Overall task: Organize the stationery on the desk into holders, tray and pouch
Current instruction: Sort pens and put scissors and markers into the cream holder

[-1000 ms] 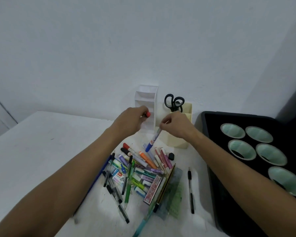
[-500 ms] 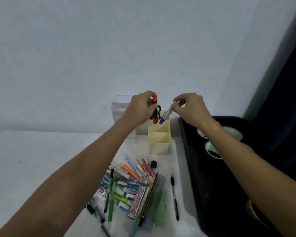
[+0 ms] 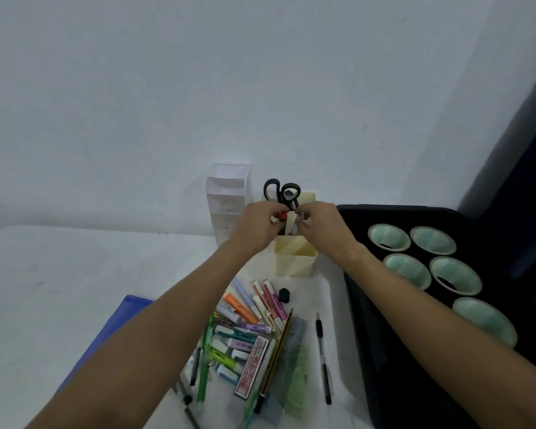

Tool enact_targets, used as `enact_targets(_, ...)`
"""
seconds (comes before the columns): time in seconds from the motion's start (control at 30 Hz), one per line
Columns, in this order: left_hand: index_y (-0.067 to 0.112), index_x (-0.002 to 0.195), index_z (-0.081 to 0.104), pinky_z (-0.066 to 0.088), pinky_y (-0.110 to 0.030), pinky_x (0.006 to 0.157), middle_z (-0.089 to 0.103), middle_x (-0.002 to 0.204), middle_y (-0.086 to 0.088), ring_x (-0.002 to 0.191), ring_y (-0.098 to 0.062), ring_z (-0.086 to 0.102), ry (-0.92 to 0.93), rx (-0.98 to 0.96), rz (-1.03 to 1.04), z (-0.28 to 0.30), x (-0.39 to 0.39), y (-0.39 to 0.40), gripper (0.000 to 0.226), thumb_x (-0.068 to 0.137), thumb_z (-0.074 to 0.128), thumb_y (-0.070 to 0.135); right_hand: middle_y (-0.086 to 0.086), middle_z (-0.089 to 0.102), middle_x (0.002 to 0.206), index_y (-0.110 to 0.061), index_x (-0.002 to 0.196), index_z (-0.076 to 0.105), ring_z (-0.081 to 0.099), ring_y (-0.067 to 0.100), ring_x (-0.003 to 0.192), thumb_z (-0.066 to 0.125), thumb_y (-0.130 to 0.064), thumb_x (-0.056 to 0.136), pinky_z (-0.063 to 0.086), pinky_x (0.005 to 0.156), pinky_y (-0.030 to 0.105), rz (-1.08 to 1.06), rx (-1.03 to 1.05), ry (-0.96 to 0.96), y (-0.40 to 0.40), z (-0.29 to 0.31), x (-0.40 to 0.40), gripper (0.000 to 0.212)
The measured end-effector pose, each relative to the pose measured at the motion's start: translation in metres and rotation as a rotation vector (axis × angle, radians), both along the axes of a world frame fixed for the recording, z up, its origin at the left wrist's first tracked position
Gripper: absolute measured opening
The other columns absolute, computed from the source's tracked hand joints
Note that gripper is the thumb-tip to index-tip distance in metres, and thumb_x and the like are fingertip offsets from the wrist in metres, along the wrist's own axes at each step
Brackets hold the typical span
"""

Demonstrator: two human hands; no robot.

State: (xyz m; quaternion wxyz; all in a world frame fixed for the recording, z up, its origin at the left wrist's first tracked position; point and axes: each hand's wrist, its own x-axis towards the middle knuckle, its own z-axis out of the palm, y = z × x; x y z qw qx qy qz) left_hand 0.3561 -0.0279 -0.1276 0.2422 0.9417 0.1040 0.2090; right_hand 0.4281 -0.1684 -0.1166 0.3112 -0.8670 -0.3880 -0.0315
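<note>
Your left hand (image 3: pixel 256 226) is pinched around a red-capped marker (image 3: pixel 282 215), cap up, its barrel dropping into the middle compartment of the cream plastic stepped pen holder (image 3: pixel 296 261). Your right hand (image 3: pixel 319 226) is pinched likewise on a pale-topped pen (image 3: pixel 300 216) just beside it over the same compartment; its lower end is hidden. Both hands nearly touch and cover that compartment's rim. Behind them, black-handled scissors (image 3: pixel 280 191) stand upright in the holder's rear compartment. To the left, close against the holder, stands a white stepped plastic organiser (image 3: pixel 228 196), partly behind your left hand. In front of the holder, on the white desk (image 3: pixel 75 274): a loose heap of pastel highlighters and pens (image 3: pixel 245 332), a small black eraser-like piece (image 3: pixel 284 295), a wooden pencil (image 3: pixel 277 357), a translucent green ruler (image 3: pixel 294 370), a lone black pen (image 3: pixel 322 357) lying apart to the right. A blue plastic tray (image 3: pixel 118 323) shows under your left forearm. To the right lies a black tray (image 3: pixel 372 351) carrying pale green round cups (image 3: pixel 409 269).
</note>
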Motion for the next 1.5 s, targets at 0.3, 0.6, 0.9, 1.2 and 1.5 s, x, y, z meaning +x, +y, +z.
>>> enact_targets(0.3, 0.017, 0.108, 0.071, 0.046, -0.026, 0.072, 0.067, 0.095, -0.004, 0.082, -0.018, 0.060, 0.071, 0.045, 0.030, -0.017, 0.001, 0.009, 0.021, 0.089, 0.063, 0.019, 0.005, 0.066, 0.083, -0.006, 0.100, 0.070, 0.051, 0.005, 0.063, 0.056, -0.011, 0.091, 0.039, 0.067, 0.022, 0.030, 0.073, 0.050, 0.010, -0.020, -0.003, 0.017)
enact_targets(0.6, 0.015, 0.126, 0.060, 0.050, -0.025, 0.071, 0.066, 0.103, -0.003, 0.083, -0.018, 0.061, 0.128, -0.087, 0.060, -0.015, -0.012, 0.013, 0.039, 0.088, 0.060, 0.010, 0.008, 0.070, 0.092, -0.009, 0.120, 0.060, 0.060, 0.012, 0.071, 0.063, -0.021, 0.089, 0.041, 0.056, 0.013, -0.022, 0.125, 0.185, 0.010, -0.024, -0.005, 0.033)
enact_targets(0.9, 0.019, 0.120, 0.063, 0.041, -0.021, 0.076, 0.064, 0.104, 0.000, 0.084, -0.013, 0.056, 0.356, 0.009, 0.084, -0.004, -0.082, 0.045, 0.036, 0.084, 0.068, 0.020, 0.002, 0.070, 0.096, -0.009, 0.101, 0.071, 0.060, 0.007, 0.081, 0.066, -0.018, 0.087, 0.040, 0.066, 0.006, 0.303, -0.152, 0.158, 0.022, -0.022, -0.045, 0.018)
enact_targets(1.2, 0.021, 0.115, 0.069, 0.039, -0.022, 0.077, 0.065, 0.103, -0.007, 0.094, -0.020, 0.059, 0.584, 0.116, -0.067, -0.034, -0.140, 0.029, 0.028, 0.089, 0.062, 0.017, 0.007, 0.073, 0.103, -0.013, 0.103, 0.075, 0.067, 0.018, 0.090, 0.068, -0.017, 0.085, 0.049, 0.080, 0.023, 0.521, -0.502, 0.121, 0.049, -0.056, -0.084, 0.020)
enact_targets(1.5, 0.023, 0.118, 0.065, 0.047, -0.034, 0.079, 0.050, 0.105, -0.007, 0.090, -0.023, 0.055, 0.642, 0.193, -0.081, -0.060, -0.151, 0.026, 0.027, 0.092, 0.058, 0.021, 0.007, 0.073, 0.102, -0.016, 0.108, 0.074, 0.061, 0.014, 0.081, 0.067, -0.027, 0.086, 0.046, 0.076, 0.023, 0.533, -0.544, 0.173, 0.060, -0.069, -0.091, 0.025)
